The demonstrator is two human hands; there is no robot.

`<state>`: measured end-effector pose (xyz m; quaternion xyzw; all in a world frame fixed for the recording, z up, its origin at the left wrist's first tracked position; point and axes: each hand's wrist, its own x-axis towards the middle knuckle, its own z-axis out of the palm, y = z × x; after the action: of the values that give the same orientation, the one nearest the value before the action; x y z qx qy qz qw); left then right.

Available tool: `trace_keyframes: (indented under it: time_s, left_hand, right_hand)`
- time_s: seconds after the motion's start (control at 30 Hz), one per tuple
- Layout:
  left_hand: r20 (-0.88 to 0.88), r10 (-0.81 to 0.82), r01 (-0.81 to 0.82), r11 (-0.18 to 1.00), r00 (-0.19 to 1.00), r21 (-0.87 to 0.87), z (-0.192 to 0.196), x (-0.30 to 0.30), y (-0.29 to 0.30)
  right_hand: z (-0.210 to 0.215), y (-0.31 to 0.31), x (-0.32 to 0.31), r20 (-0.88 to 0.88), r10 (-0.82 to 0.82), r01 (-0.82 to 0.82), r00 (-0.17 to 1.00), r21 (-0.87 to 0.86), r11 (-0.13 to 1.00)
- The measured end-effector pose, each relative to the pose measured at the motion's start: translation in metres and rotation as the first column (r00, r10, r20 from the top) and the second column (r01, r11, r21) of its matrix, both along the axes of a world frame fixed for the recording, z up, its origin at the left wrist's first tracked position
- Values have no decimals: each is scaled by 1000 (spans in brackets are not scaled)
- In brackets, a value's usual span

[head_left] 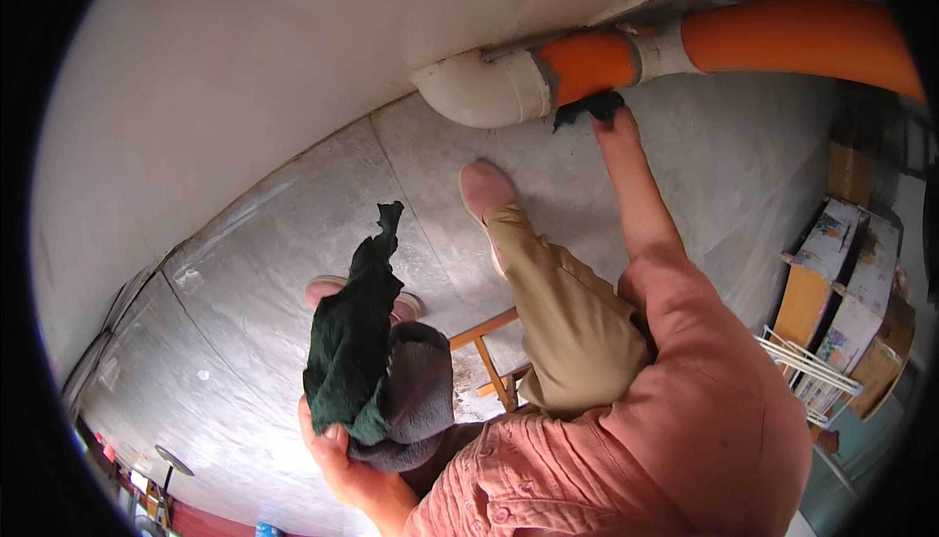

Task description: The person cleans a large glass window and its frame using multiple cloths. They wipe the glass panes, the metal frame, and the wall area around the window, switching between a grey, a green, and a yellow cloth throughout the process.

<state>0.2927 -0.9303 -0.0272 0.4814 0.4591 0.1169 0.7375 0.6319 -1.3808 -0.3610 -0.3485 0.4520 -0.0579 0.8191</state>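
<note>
My right hand (pixel 618 126) reaches far forward and grips a dark green cloth (pixel 587 107) against the underside of a pipe's short orange section (pixel 589 63). Its fingers are mostly hidden by the cloth and the pipe. To the left of that section is a white elbow (pixel 484 95); a white coupling (pixel 665 52) joins it to a longer orange pipe (pixel 792 36). Near my lap, my left hand (pixel 342 464) is closed around a larger, crumpled dark green cloth (pixel 347 361), one end sticking up. A grey plush cloth (pixel 423 390) lies right beside it, touching it, over my left leg.
A pale wall (pixel 245 58) rises ahead, meeting the grey floor (pixel 264 273). Below me is part of a wooden stool frame (pixel 494 366). On the right are cardboard boxes (pixel 831 263) and a white wire rack (pixel 807 371). A round-topped stand (pixel 174 461) is at lower left.
</note>
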Motion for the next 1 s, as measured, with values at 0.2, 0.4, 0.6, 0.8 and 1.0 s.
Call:
trace_keyframes:
  time_s: [0.2, 0.4, 0.6, 0.8, 1.0]
  left_hand:
    - [197, -134, 138, 990, 971, -6, 38, 33, -11]
    - [221, -223, 198, 971, 949, 130, 22, 7, 18]
    - [374, -173, 184, 983, 911, 7, 52, -13, 18]
    - [469, -225, 321, 937, 854, -134, 75, -56, 19]
    - [553, -73, 192, 968, 830, -161, 63, -118, 33]
  right_hand:
    - [141, 18, -61, 113, 322, -312, 940, -92, 945]
    - [319, 77, -74, 356, 509, -369, 784, -392, 843]
    - [447, 210, -139, 442, 840, -611, 313, -583, 535]
    - [449, 341, -254, 348, 898, -770, -270, -638, 16]
    - [455, 357, -310, 478, 861, -868, -175, -488, 95]
